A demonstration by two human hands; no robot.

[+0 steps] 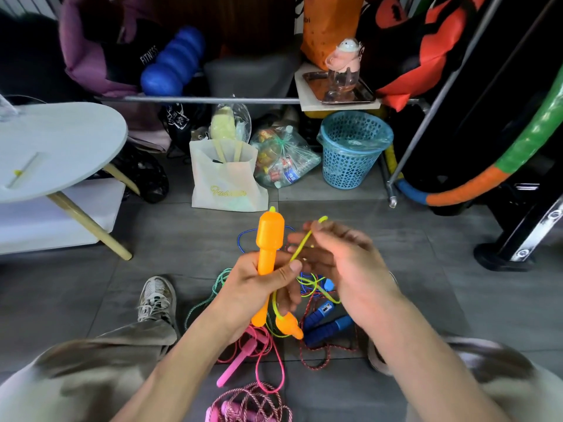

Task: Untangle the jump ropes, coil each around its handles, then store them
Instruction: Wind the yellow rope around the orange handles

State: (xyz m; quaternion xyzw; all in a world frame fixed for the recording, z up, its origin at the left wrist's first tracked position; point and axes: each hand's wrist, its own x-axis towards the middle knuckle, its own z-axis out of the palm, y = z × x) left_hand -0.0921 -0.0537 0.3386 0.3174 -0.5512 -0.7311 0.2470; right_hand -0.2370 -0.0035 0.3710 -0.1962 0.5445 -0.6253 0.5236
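Head view, person seated over a grey tile floor. Left hand grips an upright orange handle, fingers curled round its narrow shaft and thumb pressed across the front; the handle's lower end is hidden behind the palm and reappears below the wrist. Right hand holds a length of yellow-green rope near the fingertips; motion blur there, so cannot tell whether thumb and forefinger pinch it or the rope just lies across loosely curled fingers. The rope runs down behind the left hand to a second orange handle lying on the floor, partly covered by the forearm. Under both hands lies the tangle: two blue handles side by side, a thin blue cord, a green cord, a pink handle with its pink cord, a red speckled cord. Which cord belongs to which handle is not resolvable where they cross. A braided pink rope is cut off by the bottom edge. Beyond the tangle: white tote bag, blue mesh basket, round table partly out of frame at left.
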